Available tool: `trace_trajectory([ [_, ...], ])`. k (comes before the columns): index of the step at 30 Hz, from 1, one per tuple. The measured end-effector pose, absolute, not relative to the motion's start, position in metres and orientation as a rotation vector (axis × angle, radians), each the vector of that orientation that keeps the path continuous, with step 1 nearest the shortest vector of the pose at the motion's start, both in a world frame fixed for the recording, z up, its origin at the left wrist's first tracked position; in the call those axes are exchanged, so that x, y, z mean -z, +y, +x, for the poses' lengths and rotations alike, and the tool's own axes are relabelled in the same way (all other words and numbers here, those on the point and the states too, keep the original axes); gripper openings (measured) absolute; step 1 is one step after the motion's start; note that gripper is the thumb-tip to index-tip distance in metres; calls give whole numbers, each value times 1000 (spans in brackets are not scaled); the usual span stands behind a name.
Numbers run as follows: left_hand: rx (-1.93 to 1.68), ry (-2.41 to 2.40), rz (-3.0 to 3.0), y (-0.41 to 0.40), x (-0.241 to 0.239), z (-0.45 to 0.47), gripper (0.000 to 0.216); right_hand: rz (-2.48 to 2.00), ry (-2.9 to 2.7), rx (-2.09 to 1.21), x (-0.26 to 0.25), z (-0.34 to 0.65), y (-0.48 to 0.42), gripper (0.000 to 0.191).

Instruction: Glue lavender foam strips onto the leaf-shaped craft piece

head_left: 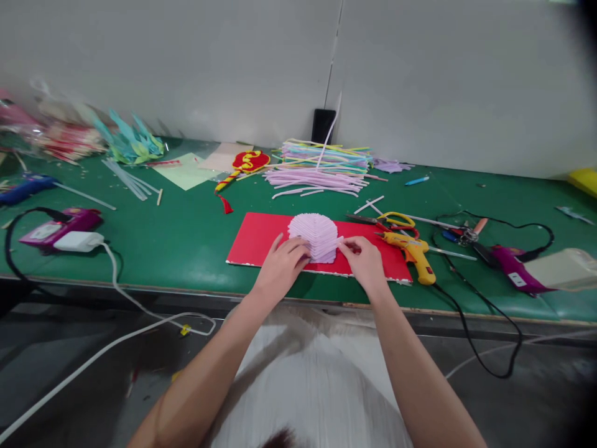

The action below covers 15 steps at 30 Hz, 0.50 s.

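On the red board [254, 239], the left hand [280, 264] rests against a ribbed lilac chenille-stem panel [317, 233], grip unclear; the right hand [367, 260] pinches a short lilac stem [340, 239].

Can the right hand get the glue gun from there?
Probably yes: the glue gun lies just beside the right hand, nothing standing between, though those fingers seem to pinch a strip.
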<state>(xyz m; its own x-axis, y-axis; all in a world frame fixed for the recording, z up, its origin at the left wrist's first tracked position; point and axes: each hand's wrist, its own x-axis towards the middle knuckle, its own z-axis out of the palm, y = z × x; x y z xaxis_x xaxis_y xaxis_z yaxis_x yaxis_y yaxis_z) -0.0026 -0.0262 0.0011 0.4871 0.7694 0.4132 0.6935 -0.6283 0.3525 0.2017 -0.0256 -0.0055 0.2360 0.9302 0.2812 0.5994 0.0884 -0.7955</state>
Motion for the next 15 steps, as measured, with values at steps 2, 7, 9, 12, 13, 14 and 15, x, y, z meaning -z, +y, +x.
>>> trace_trajectory([
  [2,-835,1271,2591,-27,0,-3,14,-1626,-1485,-418,7,201,-26,20],
  [7,-828,1263,2656,-27,-1,-4,21,-1665,-1532,-368,7,201,-25,17],
  [9,-821,1250,2699,-27,0,-4,20,-1682,-1534,-351,7,202,-24,17],
  [12,-829,1255,2773,-28,3,-4,22,-1693,-1541,-345,7,202,-25,16],
  [13,-832,1262,2798,-29,5,-4,22,-1696,-1543,-349,7,202,-25,15],
  [14,-835,1274,2820,-31,6,-4,23,-1699,-1546,-352,7,202,-25,15],
  [15,-837,1287,2838,-32,7,-4,23,-1701,-1547,-354,7,202,-25,15],
])
